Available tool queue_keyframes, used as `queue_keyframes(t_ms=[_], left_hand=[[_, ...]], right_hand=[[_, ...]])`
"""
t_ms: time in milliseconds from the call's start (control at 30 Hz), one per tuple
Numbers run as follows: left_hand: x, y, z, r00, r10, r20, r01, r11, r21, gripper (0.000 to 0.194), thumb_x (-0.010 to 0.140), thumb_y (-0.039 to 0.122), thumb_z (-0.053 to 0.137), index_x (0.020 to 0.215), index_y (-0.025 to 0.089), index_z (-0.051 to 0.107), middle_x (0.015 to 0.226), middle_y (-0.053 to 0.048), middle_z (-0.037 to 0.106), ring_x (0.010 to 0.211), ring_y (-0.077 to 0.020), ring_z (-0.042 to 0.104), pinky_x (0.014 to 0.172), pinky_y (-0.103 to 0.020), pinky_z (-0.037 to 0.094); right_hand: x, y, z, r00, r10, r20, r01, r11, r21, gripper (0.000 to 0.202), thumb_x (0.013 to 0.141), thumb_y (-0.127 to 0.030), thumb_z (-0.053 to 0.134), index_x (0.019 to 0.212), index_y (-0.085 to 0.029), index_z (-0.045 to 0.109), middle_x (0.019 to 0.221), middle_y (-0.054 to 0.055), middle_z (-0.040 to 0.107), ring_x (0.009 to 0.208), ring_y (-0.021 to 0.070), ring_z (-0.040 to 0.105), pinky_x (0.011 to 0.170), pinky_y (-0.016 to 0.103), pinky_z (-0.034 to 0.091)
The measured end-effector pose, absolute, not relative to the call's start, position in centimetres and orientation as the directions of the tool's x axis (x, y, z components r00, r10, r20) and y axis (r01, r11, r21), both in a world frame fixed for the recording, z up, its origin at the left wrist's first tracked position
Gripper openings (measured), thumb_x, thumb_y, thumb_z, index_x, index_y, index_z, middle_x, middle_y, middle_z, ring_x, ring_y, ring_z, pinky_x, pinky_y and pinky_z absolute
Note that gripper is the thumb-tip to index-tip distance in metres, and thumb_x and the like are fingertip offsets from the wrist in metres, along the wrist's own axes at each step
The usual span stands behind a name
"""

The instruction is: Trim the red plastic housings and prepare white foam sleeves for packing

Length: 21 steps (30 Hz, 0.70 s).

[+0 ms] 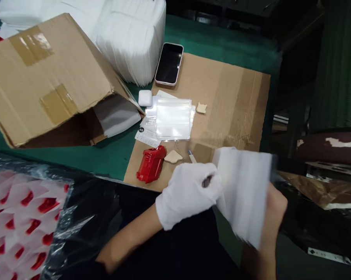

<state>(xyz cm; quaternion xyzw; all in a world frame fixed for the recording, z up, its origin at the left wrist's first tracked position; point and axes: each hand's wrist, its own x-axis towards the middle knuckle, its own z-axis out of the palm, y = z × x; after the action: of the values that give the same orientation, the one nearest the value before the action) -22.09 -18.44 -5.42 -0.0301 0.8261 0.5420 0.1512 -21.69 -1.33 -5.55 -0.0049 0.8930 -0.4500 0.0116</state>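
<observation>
The head view is showing, at far left, red pieces (48,204) sitting in white wrapping on black plastic (85,210). Next, a cardboard box (47,77) is lying on the green tabletop (207,37), its tape carrying no writing that I can read. Behind it a large pile of white sheets (128,42) is standing. Further right, a small white case (145,98) is resting near a paper label (148,134); its round dark mark seems to be reading "8月", while the small print is too fine to read. Below, a red part (152,165) is lying on flat cardboard (222,77), beside a tan piece (173,156). Clear bags (174,118) are partly covering the label, and a phone (169,64) is showing a dark screen and no visible brand.

The gloved left hand (190,190) is curling its fingers, apparently pinching the near side of a blurred white bundle (245,186) above the cardboard edge. The right hand (274,204) is touching the bundle's far side, but its fingers are hidden, so I cannot tell how they are closing. I judge that the bundle is being handled or sorted, and this is calling for keeping its edges together.
</observation>
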Motion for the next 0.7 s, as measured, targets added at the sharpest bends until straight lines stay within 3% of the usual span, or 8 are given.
queue_keyframes(t_ms=[133,267,367,533,700], left_hand=[[-22.4,-18.1,-5.8,-0.951,0.109,-0.288,-0.209,0.456,0.865,0.031,0.086,0.022,0.051,0.062,0.019,0.032,0.057,0.006,0.035,0.055,-0.0098,0.034,0.057,-0.029,0.026],[-22.9,-17.6,-6.4,-0.912,0.105,-0.396,-0.309,0.458,0.834,0.027,0.086,0.038,0.059,0.072,0.021,0.043,0.065,0.007,0.050,0.060,-0.0115,0.046,0.061,-0.028,0.033],[-23.0,-17.4,-6.5,-0.886,0.044,-0.461,-0.374,0.519,0.769,0.023,0.083,0.036,0.059,0.076,0.022,0.042,0.064,0.007,0.051,0.059,-0.0128,0.047,0.060,-0.029,0.033],[-23.2,-17.4,-5.9,-0.905,0.038,-0.423,-0.294,0.663,0.688,0.027,0.086,0.025,0.051,0.065,0.020,0.035,0.057,0.005,0.043,0.054,-0.0130,0.037,0.056,-0.031,0.023],[-23.2,-17.8,-5.0,-0.919,0.167,-0.358,-0.158,0.676,0.720,0.034,0.098,0.030,0.042,0.066,0.020,0.036,0.060,0.004,0.045,0.056,-0.0125,0.037,0.058,-0.033,0.023]], right_hand=[[-22.4,-1.6,-6.0,-1.000,-0.019,-0.007,-0.005,0.572,-0.820,0.019,0.080,-0.015,0.053,0.063,-0.019,0.046,0.058,-0.005,0.037,0.055,0.0089,0.034,0.048,0.019,0.030],[-22.9,-1.6,-7.3,-0.996,-0.070,-0.061,0.020,0.473,-0.881,0.023,0.078,-0.017,0.053,0.060,-0.020,0.038,0.055,-0.005,0.034,0.051,0.0086,0.032,0.044,0.020,0.028],[-22.9,-1.3,-7.8,-0.996,-0.074,-0.050,0.008,0.476,-0.879,0.021,0.078,-0.018,0.052,0.060,-0.020,0.041,0.054,-0.006,0.034,0.050,0.0084,0.031,0.044,0.020,0.026],[-22.8,-1.1,-7.7,-0.992,-0.092,-0.089,0.019,0.580,-0.814,0.015,0.080,-0.017,0.052,0.065,-0.019,0.050,0.060,-0.004,0.047,0.056,0.0104,0.043,0.053,0.021,0.036],[-22.7,-1.0,-6.8,-0.991,-0.100,-0.086,0.013,0.580,-0.815,0.015,0.078,-0.016,0.053,0.064,-0.019,0.050,0.058,-0.004,0.045,0.055,0.0108,0.043,0.051,0.021,0.037]])
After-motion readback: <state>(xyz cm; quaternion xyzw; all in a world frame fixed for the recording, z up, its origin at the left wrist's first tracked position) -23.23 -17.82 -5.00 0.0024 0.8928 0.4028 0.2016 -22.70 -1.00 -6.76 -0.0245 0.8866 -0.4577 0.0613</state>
